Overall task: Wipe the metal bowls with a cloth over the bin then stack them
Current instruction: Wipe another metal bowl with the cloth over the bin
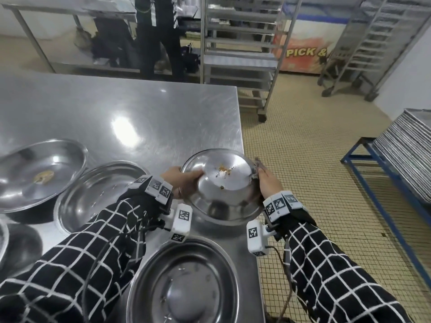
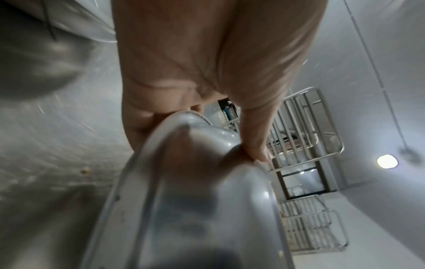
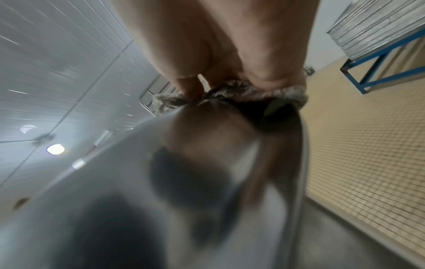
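The left hand [image 1: 179, 179] grips the crumb-flecked round steel bowl [image 1: 221, 185], tilted at the counter [image 1: 140, 108] edge; the right hand [image 1: 268, 183] presses a grey-brown cloth [image 1: 256, 164] against its three-o'clock rim. With no bin in view, crumbs may spill onto the tiled floor [image 1: 314, 159], or the slick bowl may slip.

A polished metal bowl [image 1: 221, 190], mirror-glossy with dry crumbs stuck inside. A rough, nubby woven cloth [image 3: 232, 94], mottled grey-brown, lies against its rim. The tabletop [image 1: 140, 113] is brushed steel, shiny with fine swirl scratches. Other bowls [image 1: 184, 283] share the same glossy metal. The floor [image 1: 314, 159] is matt tile.
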A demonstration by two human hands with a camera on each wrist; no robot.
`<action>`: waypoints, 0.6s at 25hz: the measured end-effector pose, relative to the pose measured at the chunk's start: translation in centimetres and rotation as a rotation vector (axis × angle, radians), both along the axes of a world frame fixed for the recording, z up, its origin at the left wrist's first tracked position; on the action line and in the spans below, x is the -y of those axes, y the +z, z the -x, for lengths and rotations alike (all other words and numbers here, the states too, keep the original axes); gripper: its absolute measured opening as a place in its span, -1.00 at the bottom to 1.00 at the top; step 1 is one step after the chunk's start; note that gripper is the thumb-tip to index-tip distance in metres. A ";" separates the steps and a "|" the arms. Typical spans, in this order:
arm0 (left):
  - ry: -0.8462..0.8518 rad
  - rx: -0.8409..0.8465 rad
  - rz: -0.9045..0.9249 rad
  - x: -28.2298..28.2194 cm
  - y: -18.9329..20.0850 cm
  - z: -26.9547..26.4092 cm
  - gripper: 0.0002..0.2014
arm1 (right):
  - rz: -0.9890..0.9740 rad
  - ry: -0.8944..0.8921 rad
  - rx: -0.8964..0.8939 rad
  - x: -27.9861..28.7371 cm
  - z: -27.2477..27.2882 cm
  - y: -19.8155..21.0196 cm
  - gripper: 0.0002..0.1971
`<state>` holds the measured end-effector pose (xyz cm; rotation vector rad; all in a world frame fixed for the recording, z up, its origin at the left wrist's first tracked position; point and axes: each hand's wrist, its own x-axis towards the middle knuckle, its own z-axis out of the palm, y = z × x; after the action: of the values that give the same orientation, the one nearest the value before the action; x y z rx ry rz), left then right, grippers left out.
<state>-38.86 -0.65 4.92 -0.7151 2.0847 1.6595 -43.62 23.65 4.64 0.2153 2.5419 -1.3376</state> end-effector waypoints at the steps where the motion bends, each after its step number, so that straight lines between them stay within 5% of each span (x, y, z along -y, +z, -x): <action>1: 0.060 -0.057 -0.078 -0.4 0.5 -0.2 -0.02 | 0.004 -0.031 -0.023 -0.3 -0.2 0.6 -0.57; 3: 0.141 -0.169 -0.125 -1.4 2.5 -1.0 -0.24 | 0.007 -0.101 -0.081 -0.9 -1.1 2.1 -0.57; 6: 0.239 -0.304 -0.147 -2.1 3.4 -1.8 0.04 | 0.000 -0.181 -0.163 -1.8 -3.1 4.0 -0.60; 8: 0.238 -0.356 -0.099 -2.2 4.1 -2.8 -0.18 | -0.024 -0.236 -0.221 -2.3 -5.0 5.2 -0.62; 15: 0.139 -0.239 -0.107 -3.1 3.4 -5.1 -0.11 | -0.249 -0.333 -0.366 -4.3 -14.5 8.3 -0.73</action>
<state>-33.74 2.40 8.36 -0.6691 2.1247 2.0046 -29.14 27.95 12.92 0.5031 3.0933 -1.2583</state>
